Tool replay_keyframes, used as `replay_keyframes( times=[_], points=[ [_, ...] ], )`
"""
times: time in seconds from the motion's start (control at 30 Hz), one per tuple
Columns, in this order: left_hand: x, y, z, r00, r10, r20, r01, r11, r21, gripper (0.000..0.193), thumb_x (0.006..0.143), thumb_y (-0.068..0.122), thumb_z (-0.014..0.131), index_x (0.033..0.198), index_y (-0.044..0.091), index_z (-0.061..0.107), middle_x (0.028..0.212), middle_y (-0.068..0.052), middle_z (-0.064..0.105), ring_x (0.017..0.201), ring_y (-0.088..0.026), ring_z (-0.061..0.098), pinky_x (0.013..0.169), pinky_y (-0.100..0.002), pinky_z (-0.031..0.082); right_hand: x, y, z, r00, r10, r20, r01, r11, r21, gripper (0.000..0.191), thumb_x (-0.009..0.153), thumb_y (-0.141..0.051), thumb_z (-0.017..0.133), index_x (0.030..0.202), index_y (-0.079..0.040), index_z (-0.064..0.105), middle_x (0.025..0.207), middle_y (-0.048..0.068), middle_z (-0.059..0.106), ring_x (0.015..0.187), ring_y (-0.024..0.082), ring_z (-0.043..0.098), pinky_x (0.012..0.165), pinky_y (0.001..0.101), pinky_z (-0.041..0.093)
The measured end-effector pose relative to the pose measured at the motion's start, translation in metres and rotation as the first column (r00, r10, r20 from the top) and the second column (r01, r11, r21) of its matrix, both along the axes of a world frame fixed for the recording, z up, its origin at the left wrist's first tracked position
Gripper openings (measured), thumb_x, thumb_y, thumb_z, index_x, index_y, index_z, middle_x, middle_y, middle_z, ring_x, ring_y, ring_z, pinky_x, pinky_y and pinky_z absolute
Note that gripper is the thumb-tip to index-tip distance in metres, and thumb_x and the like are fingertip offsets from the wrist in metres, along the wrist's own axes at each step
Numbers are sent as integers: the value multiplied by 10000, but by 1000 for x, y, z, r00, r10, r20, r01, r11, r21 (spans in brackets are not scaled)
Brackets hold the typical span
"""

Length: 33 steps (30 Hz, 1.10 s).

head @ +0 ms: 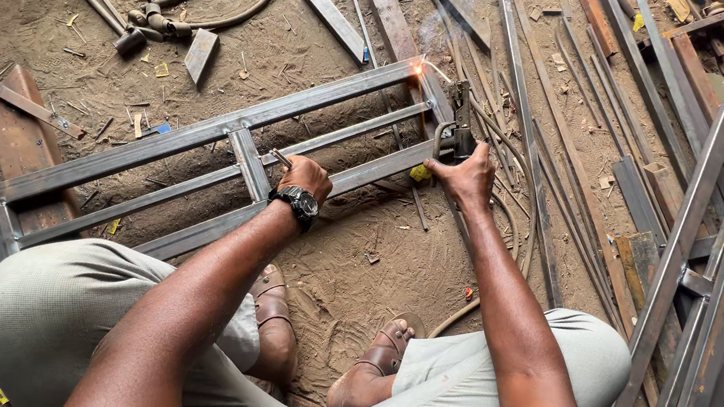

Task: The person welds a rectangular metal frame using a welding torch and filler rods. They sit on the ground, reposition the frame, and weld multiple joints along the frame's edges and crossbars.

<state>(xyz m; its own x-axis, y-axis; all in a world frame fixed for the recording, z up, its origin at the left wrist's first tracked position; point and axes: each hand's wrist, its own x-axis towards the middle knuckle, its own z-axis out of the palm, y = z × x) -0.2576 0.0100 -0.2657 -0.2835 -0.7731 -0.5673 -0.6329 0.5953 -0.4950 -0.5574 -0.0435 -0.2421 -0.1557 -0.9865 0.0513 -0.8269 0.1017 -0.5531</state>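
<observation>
The steel frame point(205, 134) lies on the dirt floor point(344, 275) — stiff, probably heavy, best gripped by its bars — left hand point(305, 176) fingers closed on a thin rod point(280, 158), right hand point(466, 178) clasping the electrode holder point(457, 132).

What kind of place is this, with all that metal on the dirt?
Most likely a metal workshop where frames get welded. The right hand holds a welding holder, and a spark glows at the corner of a steel frame that the left hand steadies. More steel bars lie about on the dirt floor.
</observation>
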Motion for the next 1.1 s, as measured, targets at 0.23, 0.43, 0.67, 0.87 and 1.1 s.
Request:
replay_keyframes(
  times=[0.23,0.43,0.67,0.87,1.1],
  points=[
    [2,0,-8,1000,-11,27,12,999,-33,359,1085,276,525,773,101,557,643,39,344,554,-86,343,468,-331,384,0,0,0,1000,-12,-6,12,998,63,944,668,-584,931,1248,6,475,948,110,643,776,208,675,634,364,608],
    [1,0,-7,1000,-11,24,11,1000,-23,353,1084,283,524,785,98,562,643,40,333,556,-91,337,484,-335,383,-1,0,-4,999,29,-19,-29,1000,-8,1042,633,-591,968,1278,47,455,977,141,638,823,221,668,657,375,606],
    [-1,2,-1,999,33,-36,-34,999,-24,354,1070,319,551,839,69,647,649,11,468,573,-108,444,505,-349,407,0,0,-1,1000,8,-19,-6,998,69,1014,645,-610,944,1268,36,472,953,122,658,811,208,672,663,364,605],
    [-3,4,10,998,31,-57,-34,998,-47,311,1053,308,569,858,73,630,653,14,454,582,-125,443,509,-357,409,3,5,3,1000,-24,-13,25,999,42,973,705,-694,903,1208,24,481,884,83,609,672,152,634,506,285,569],
    [-2,6,20,999,-39,13,39,999,-25,354,1080,318,537,826,85,621,656,33,408,575,-97,403,490,-342,362,-10,9,14,998,-43,-44,39,995,-91,1032,656,-688,902,1241,32,448,843,83,596,614,156,605,456,288,552]
  ],
)
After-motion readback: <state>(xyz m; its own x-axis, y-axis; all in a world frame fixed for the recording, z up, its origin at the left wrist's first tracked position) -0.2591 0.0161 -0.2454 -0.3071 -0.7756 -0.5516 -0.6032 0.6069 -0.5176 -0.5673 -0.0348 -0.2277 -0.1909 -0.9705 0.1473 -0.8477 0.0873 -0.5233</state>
